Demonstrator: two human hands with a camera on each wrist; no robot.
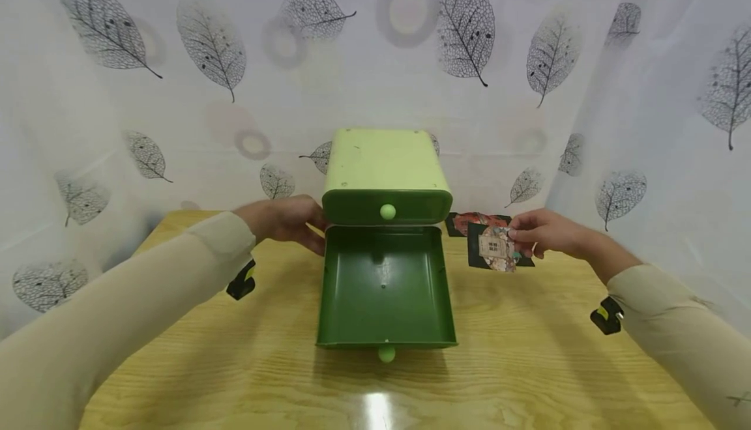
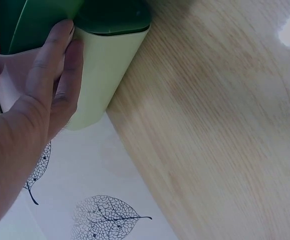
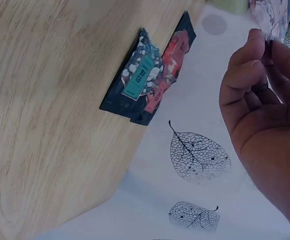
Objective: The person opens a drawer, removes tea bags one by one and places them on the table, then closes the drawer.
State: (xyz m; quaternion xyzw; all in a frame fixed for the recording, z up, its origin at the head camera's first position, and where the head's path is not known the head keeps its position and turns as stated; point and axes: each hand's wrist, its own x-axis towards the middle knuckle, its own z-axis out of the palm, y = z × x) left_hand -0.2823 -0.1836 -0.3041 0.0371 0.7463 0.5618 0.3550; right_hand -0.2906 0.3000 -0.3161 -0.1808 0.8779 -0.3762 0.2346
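Observation:
A small two-drawer cabinet (image 1: 384, 159) stands on the table, pale green-yellow on top with dark green drawers. Its lower drawer (image 1: 381, 300) is pulled out with nothing inside, while the upper drawer (image 1: 358, 207) is closed. My left hand (image 1: 287, 220) rests against the cabinet's left side; in the left wrist view its fingers (image 2: 45, 65) lie fairly straight along the side near the front edge. To the right of the cabinet, my right hand (image 1: 548, 231) pinches a black sachet (image 1: 491, 247) with a floral print and cream label above the table.
Two more black sachets, one with a teal label (image 3: 139, 77) and one with red print (image 3: 174, 57), lie on the wooden table (image 1: 246, 365) near its back edge. A leaf-patterned white curtain (image 1: 375, 78) hangs close behind and at both sides.

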